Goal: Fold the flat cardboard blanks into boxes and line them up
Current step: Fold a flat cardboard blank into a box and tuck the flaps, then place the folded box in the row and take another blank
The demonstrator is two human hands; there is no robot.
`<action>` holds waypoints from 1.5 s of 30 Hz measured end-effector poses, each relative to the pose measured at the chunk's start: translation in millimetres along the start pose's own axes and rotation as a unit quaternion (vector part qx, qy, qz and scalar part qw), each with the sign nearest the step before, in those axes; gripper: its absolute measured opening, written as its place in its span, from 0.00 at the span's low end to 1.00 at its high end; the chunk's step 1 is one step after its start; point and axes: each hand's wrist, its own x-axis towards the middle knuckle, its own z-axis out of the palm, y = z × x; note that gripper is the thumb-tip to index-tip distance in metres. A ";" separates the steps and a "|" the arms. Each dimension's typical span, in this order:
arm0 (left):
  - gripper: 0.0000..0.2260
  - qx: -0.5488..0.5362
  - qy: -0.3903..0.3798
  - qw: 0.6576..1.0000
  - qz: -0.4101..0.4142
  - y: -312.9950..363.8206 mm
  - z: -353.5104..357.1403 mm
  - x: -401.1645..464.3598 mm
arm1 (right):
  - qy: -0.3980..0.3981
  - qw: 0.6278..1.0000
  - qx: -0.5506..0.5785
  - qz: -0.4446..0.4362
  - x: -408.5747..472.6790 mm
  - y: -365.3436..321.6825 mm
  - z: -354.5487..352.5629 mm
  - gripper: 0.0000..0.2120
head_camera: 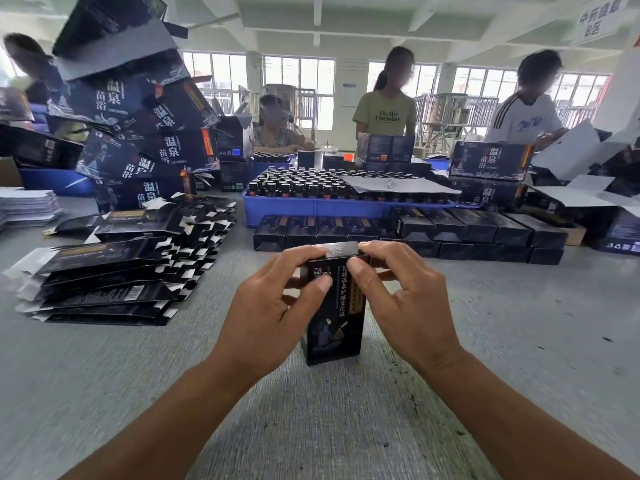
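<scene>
A small black printed box (334,320) stands upright on the grey table in front of me. My left hand (273,306) grips its upper left side, thumb on the front face. My right hand (401,299) holds the upper right side, with thumb and fingers pinching at the top flap, which lies nearly flat on the box. A heap of flat black blanks (117,268) lies to the left. Folded black boxes (415,233) lie side by side in a stacked row just beyond my hands.
A blue tray (311,206) full of dark bottles stands behind the row. Large black cartons (145,133) pile up at the back left, more at the right (488,161). Several people stand or sit across the table. White paper sheets (27,206) lie far left.
</scene>
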 end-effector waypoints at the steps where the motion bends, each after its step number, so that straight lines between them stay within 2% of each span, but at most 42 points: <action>1: 0.17 0.000 -0.016 1.000 -0.011 -1.5 -0.2 -1.4 | -0.008 1.000 0.007 0.015 -1.0 -0.3 1.2 0.12; 3: 0.21 -0.010 -0.038 0.999 -0.037 -2.9 -1.4 -1.7 | -0.033 0.998 0.015 0.043 -2.5 0.0 2.9 0.13; 7: 0.31 -0.009 -0.031 0.996 -0.081 -6.6 -1.1 0.8 | -0.111 0.991 -0.011 0.078 -8.2 3.4 6.4 0.24; 9: 0.39 -0.011 -0.027 0.992 -0.123 -12.5 1.1 0.2 | -0.144 0.985 -0.040 0.084 -12.2 4.4 10.4 0.31; 11: 0.41 -0.041 -0.024 0.982 -0.181 -18.5 2.0 0.1 | -0.177 0.979 -0.075 0.065 -15.7 4.4 13.9 0.35; 14: 0.40 -0.068 -0.021 0.969 -0.238 -24.9 0.9 1.6 | -0.244 0.963 -0.106 0.044 -19.5 4.7 18.2 0.35; 17: 0.31 -0.057 -0.013 0.960 -0.274 -32.2 1.2 3.9 | -0.298 0.944 -0.131 0.052 -25.0 2.8 22.3 0.38; 20: 0.26 -0.064 0.004 0.948 -0.311 -37.8 1.3 6.7 | -0.289 0.943 -0.167 0.014 -29.0 1.0 26.7 0.34; 23: 0.21 -0.070 0.017 0.942 -0.327 -39.5 0.6 8.6 | -0.281 0.937 -0.206 -0.019 -29.6 -1.1 28.2 0.36; 26: 0.16 -0.074 0.022 0.946 -0.316 -39.1 -0.4 8.6 | -0.285 0.930 -0.228 -0.043 -26.8 -1.1 27.8 0.36; 28: 0.14 -0.064 0.018 0.953 -0.294 -39.5 1.3 6.5 | -0.281 0.931 -0.230 -0.028 -22.9 3.9 26.5 0.35; 32: 0.18 0.159 -0.009 0.962 -0.220 -43.7 8.6 1.4 | -0.252 0.934 -0.249 0.049 -0.7 28.4 23.1 0.31; 36: 0.20 0.334 -0.130 0.919 -0.162 -46.6 16.6 0.4 | -0.234 0.924 -0.292 0.073 37.3 62.3 20.5 0.24; 38: 0.18 0.359 -0.156 0.909 -0.145 -49.2 16.6 1.6 | -0.230 0.911 -0.335 0.066 57.1 81.8 19.7 0.24; 41: 0.17 0.356 -0.158 0.911 -0.138 -49.9 16.3 2.7 | -0.225 0.885 -0.401 0.066 85.7 111.9 19.1 0.26; 45: 0.18 0.372 -0.158 0.905 -0.129 -51.8 17.0 4.7 | -0.226 0.873 -0.422 0.092 113.3 151.5 23.4 0.28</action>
